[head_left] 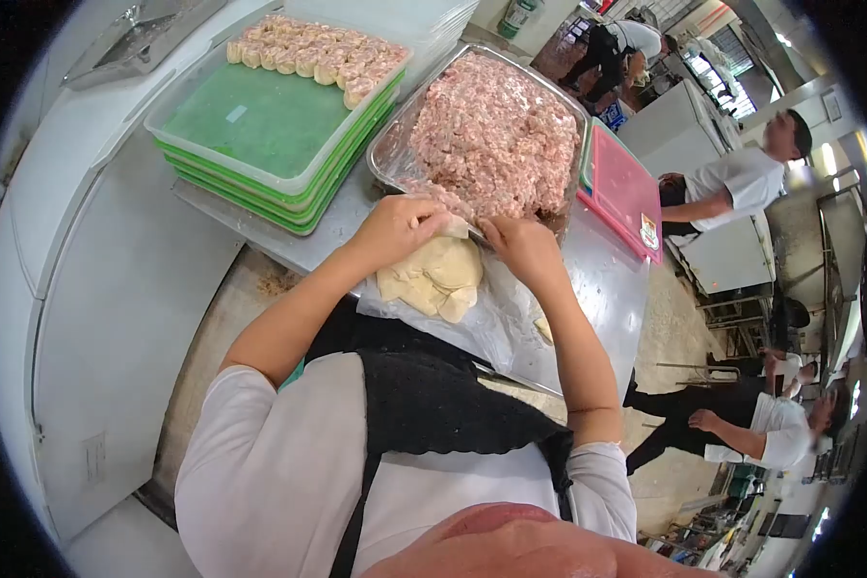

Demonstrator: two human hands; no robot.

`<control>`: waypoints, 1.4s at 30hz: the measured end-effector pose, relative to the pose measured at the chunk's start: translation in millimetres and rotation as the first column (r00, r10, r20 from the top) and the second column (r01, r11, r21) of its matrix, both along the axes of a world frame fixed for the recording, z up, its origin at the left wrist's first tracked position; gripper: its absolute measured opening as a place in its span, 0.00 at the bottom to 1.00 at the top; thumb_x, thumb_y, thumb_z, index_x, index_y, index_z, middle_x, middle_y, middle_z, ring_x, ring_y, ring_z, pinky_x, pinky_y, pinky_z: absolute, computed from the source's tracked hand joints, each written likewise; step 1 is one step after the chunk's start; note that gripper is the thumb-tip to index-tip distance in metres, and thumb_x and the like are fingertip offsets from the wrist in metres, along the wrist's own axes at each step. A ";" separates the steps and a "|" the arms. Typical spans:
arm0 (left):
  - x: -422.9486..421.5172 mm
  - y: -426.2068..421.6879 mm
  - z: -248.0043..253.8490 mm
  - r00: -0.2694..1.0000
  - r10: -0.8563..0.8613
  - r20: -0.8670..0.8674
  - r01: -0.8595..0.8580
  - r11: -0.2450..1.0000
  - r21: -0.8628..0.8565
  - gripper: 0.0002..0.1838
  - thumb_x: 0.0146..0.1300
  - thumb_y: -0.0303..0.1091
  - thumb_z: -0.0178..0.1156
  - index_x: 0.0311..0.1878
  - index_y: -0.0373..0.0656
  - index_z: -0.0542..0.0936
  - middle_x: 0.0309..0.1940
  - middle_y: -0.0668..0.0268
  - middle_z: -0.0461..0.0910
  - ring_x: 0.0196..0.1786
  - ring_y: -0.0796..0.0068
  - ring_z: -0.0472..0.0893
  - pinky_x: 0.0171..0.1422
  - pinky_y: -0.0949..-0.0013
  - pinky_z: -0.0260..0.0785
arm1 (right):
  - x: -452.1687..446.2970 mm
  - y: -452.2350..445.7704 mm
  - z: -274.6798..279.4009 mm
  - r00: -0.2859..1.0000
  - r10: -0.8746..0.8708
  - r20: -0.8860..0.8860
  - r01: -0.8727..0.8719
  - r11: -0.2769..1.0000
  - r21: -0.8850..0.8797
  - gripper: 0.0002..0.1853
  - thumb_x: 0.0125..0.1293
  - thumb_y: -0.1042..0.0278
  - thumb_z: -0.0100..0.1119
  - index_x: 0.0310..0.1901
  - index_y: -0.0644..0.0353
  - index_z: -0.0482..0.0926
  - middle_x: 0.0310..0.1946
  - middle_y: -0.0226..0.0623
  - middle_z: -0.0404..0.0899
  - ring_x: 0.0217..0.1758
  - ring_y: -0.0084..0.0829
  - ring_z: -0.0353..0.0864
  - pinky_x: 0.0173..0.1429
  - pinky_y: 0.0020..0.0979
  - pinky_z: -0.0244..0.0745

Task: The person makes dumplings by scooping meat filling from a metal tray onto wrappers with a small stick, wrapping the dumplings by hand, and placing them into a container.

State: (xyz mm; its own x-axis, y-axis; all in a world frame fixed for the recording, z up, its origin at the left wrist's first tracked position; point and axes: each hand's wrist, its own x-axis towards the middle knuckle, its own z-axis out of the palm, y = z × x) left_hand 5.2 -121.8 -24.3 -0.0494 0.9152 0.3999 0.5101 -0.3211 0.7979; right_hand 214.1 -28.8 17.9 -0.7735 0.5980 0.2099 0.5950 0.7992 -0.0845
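We had our L hand (407,229) closed at the fingertips on a pale dough piece (456,228), pinched b/w thumb & fingers at the near edge of the metal tray. Our R hand (522,249) was just beside it, thumb & fingertips drawn together at the same edge; we couldn't tell if it gripped the dough, the meat or nothing. Both wrists were bent in, w/ a small gap b/w the hands.

Right below the L hand, nearer our body, we had a pile of dough sheets (426,281), overlapping & uneven, on clear plastic (501,337) over the steel table (602,308). A small dough scrap (544,329) lay near our R forearm.

Beyond the hands we had the metal tray (391,146), heaped w/ pinkish ground meat (496,125). To its L stood a stack of green-edged trays (260,120); the top one held rows of filled dumplings (318,56) along its far side, green base bare nearer us. To the R of the meat lay a pink lid (624,188).

Farther R, one co-worker (737,188) in a white top stood by a white cabinet (732,250); another co-worker bent fwd in the bkgd.
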 end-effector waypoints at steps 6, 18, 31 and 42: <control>0.9 18.5 20.4 0.935 -0.093 0.344 0.112 0.993 -0.038 0.15 0.64 0.38 0.60 0.50 0.41 0.80 0.44 0.57 0.83 0.44 0.61 0.82 0.49 0.66 0.71 | 40.5 29.2 -15.6 0.884 -0.302 -0.358 0.011 0.777 -0.630 0.17 0.71 0.57 0.54 0.39 0.64 0.83 0.16 0.25 0.69 0.22 0.16 0.65 0.26 0.26 0.60; -163.9 18.3 132.6 0.850 0.321 -0.419 -0.311 0.946 0.092 0.26 0.69 0.52 0.46 0.51 0.38 0.78 0.48 0.54 0.81 0.48 0.57 0.80 0.54 0.59 0.70 | 47.5 23.5 -13.0 0.696 -0.507 -0.509 -0.127 0.610 -0.782 0.18 0.72 0.55 0.53 0.28 0.57 0.77 0.16 0.19 0.63 0.18 0.12 0.57 0.21 0.21 0.48; -253.0 62.5 77.6 0.884 0.096 -0.458 -0.207 0.958 -0.199 0.28 0.69 0.55 0.44 0.46 0.37 0.80 0.46 0.50 0.80 0.47 0.57 0.79 0.56 0.58 0.69 | 44.5 20.5 -10.7 0.730 -0.523 -0.441 -0.034 0.616 -0.787 0.18 0.73 0.56 0.52 0.32 0.62 0.80 0.18 0.18 0.65 0.22 0.13 0.58 0.25 0.22 0.52; -222.8 52.5 93.9 0.935 0.068 -0.349 -0.153 0.963 -0.221 0.22 0.68 0.45 0.48 0.53 0.37 0.79 0.49 0.60 0.80 0.53 0.67 0.77 0.62 0.66 0.66 | 44.7 24.2 -17.5 0.731 -0.482 -0.483 -0.052 0.666 -0.744 0.20 0.72 0.55 0.53 0.27 0.61 0.78 0.17 0.19 0.65 0.22 0.13 0.59 0.25 0.22 0.52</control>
State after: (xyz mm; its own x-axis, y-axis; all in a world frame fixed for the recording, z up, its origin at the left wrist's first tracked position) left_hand -217.6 -69.3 69.6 -0.0575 0.9821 0.1795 0.7818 -0.0675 0.6198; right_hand 258.8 -4.6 0.4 -0.4540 0.8906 0.0255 0.3360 0.1976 -0.9209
